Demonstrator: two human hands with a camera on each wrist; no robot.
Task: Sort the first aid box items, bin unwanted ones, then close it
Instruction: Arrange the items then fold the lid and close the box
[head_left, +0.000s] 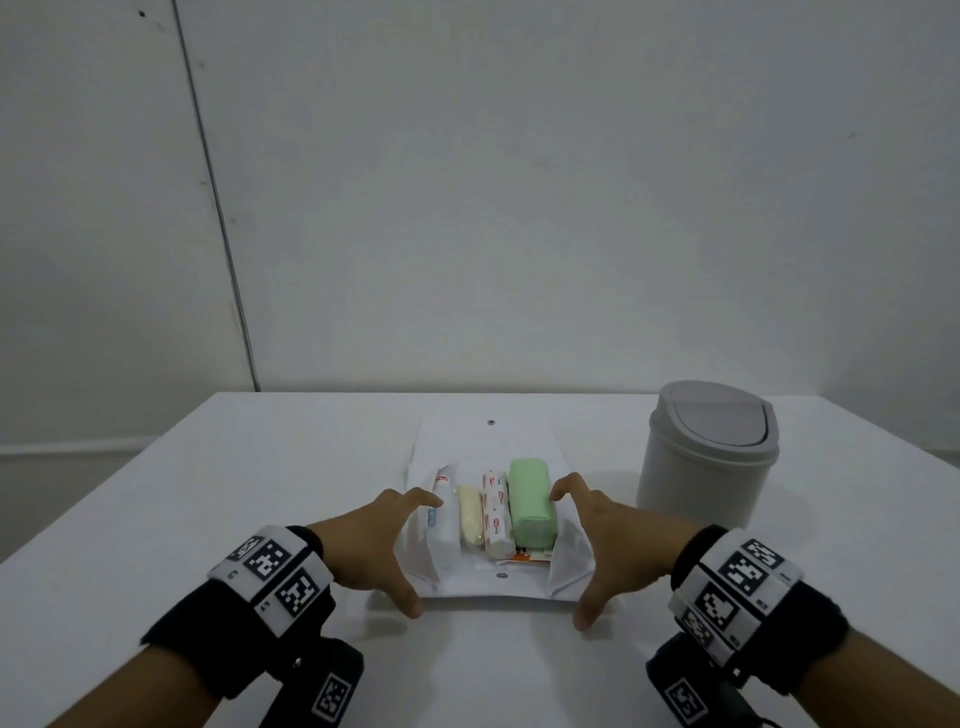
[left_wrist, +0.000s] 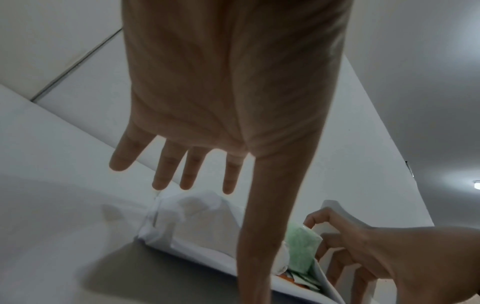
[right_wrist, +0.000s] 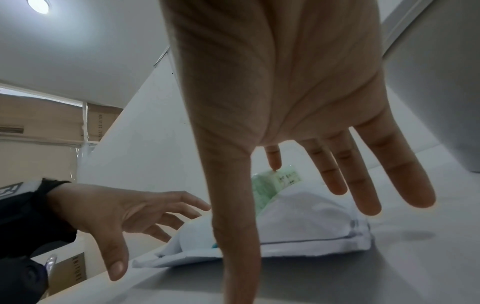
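1. Closing step, by the look of it: four items lined up inside the first aid pouch (head_left: 493, 582), both hands flanking it, nothing left loose on the desk (head_left: 260, 493).
2. Left hand (head_left: 371, 545) spread wide at the pouch's left side, fingers apart and only lightly bent, gripping nothing; thumb down near the front edge.
3. Right hand (head_left: 608, 540) mirrored at the right side, likewise spread and empty, forefinger tip touching or just short of the green pack (head_left: 530, 501); cannot tell which.
4. Best done by tucking both soft side walls inward together, keeping the contents flat, then folding the far flap (head_left: 488, 436) forward so its snap meets the snap (head_left: 501, 575) on the near edge.
5. Worth pressing the tall green pack down first; likely to hold the flap off the snap otherwise.
6. Worth steadying the near edge with the thumbs, since limp fabric probably slides on the smooth desk.
7. Pouch: white, soft, creased, lying open and flat at the desk's middle, directly ahead.
8. Contents, left to right: white tube (head_left: 444, 512), pale yellow roll (head_left: 471, 519), wrapped bandage roll with red print (head_left: 497, 514), green pack; small orange-printed packet (head_left: 527, 557) peeping out at the near end.
9. Grey swing-lid bin (head_left: 709, 452) standing near the pouch's right side, lid shut.
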